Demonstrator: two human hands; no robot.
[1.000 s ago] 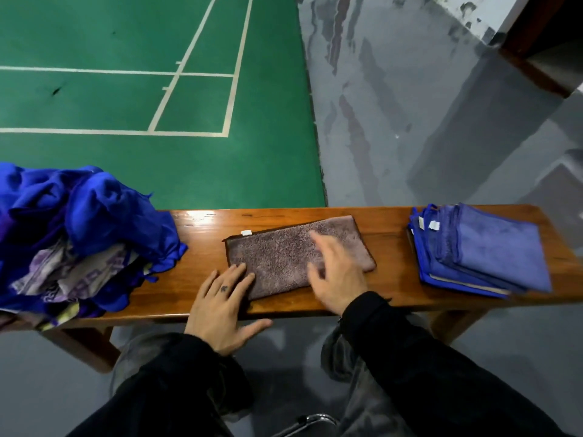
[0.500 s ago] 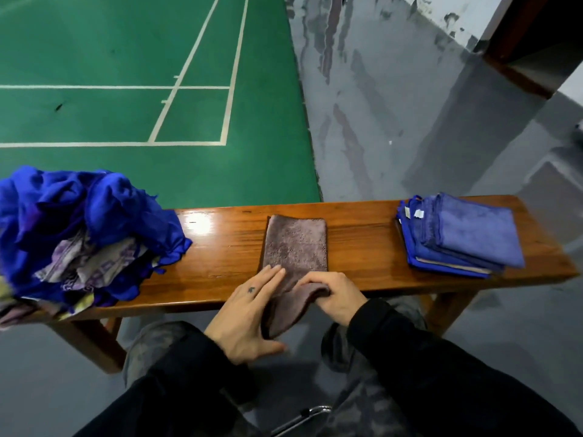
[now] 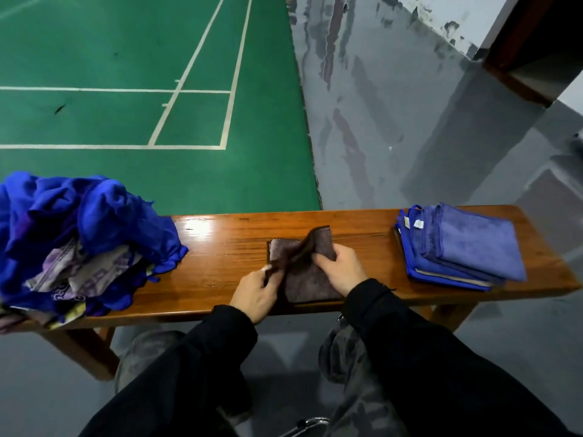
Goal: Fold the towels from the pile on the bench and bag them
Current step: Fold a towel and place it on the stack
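Note:
A brown towel (image 3: 307,282) lies half folded on the middle of the wooden bench (image 3: 220,247). My left hand (image 3: 257,290) pinches its near left corner, lifted off the wood. My right hand (image 3: 342,268) grips the raised fold on the right side. A loose pile of blue and patterned towels (image 3: 79,234) covers the bench's left end. A neat stack of folded blue towels (image 3: 460,247) sits at the right end. No bag is in sight.
Beyond the bench lie a green court floor (image 3: 142,89) with white lines and a grey painted floor (image 3: 394,121). My knees are under the bench's near edge. A metal object (image 3: 306,425) shows at the bottom edge.
The towel lay flat lengthwise, was turned end-on to me, and both hands have now lifted its near end up and over toward the far end.

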